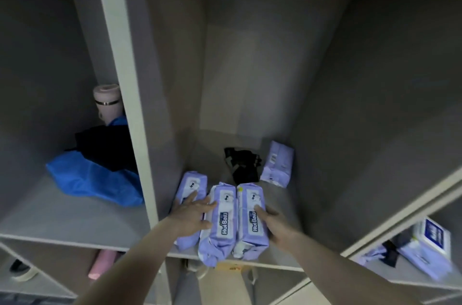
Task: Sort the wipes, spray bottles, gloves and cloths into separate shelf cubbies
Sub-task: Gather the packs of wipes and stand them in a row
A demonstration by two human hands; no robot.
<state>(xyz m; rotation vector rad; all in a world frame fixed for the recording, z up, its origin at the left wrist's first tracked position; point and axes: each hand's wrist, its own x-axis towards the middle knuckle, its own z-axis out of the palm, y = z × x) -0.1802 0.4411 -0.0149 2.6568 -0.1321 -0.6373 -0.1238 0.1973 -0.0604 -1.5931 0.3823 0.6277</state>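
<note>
The fingers of the left hand (pixel 191 216) are spread flat, lying across the top of the leftmost wipes pack (pixel 190 201) with the fingertips reaching onto the upper left edge of the middle wipes pack (pixel 221 223); they press rather than clamp. The right hand (pixel 273 226) cups the right side of the right wipes pack (pixel 251 217), its fingers together and curled against the pack's face and edge, so the two hands bracket the row from either side. These three purple packs stand side by side, touching, near the front lip of the centre cubby (pixel 282 258) in the lower middle of the frame, the middle and right ones jutting slightly past the lip. Further back in the same cubby lies a dark crumpled item (pixel 241 163), too dim to tell whether it is a glove or a cloth, and just right of it a fourth wipes pack (pixel 277 164) leans against the right wall. Both forearms enter from the bottom edge of the frame. In the cubby at left, a blue bag (pixel 92 181) lies on the shelf with a dark bundle (pixel 107 149) on it and a pale pink flask (pixel 107 102) standing behind. At the lower right, another cubby holds a tilted white-and-purple pack (pixel 425 246), blurred. Below the left shelf, at lower left, a pink cylinder (pixel 101 264) shows.
</note>
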